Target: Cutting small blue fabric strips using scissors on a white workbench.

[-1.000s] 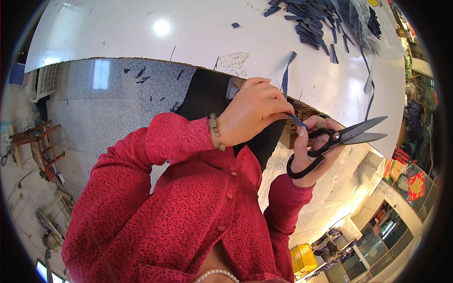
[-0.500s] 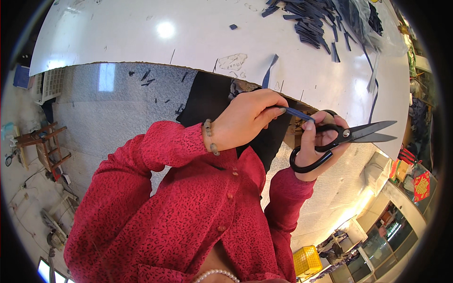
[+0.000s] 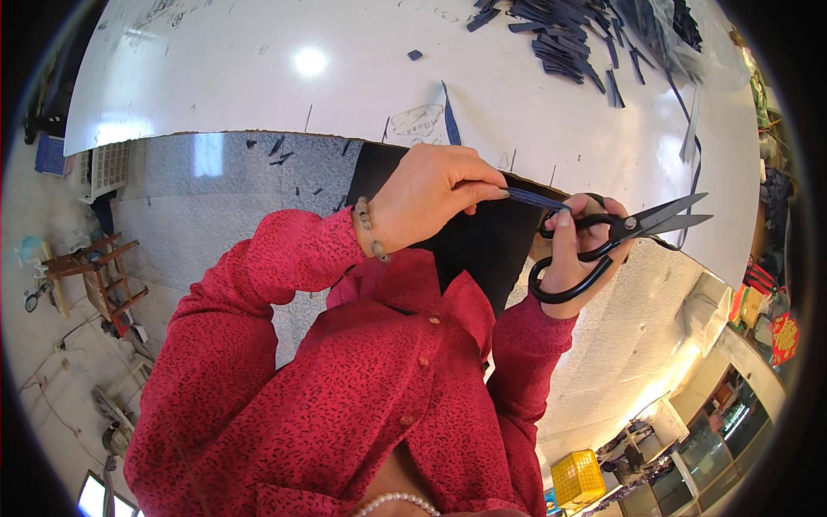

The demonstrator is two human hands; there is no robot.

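A narrow navy fabric strip [image 3: 532, 198] is stretched between my two hands. My left hand [image 3: 437, 191] pinches it between thumb and fingers, and a loose end of the strip stands up past that hand at the table's edge. My right hand [image 3: 579, 246] holds black-handled scissors [image 3: 631, 226] and pinches the strip with thumb and finger too. The scissor blades are slightly apart and point right, away from the strip. More of the strip runs from near the right hand up the table toward a plastic bag.
On the white table [image 3: 233, 77], a pile of short navy strips [image 3: 560, 47] lies beside a clear plastic bag [image 3: 711, 60]. One small navy scrap [image 3: 415, 54] sits apart. Dark scraps are scattered on the floor. A wooden stool [image 3: 99, 276] stands left, a yellow basket [image 3: 577, 478] lower right.
My left hand has moved left, away from the right hand, so a longer stretch of strip shows between them. The scissors have tilted slightly, and their blades remain apart.
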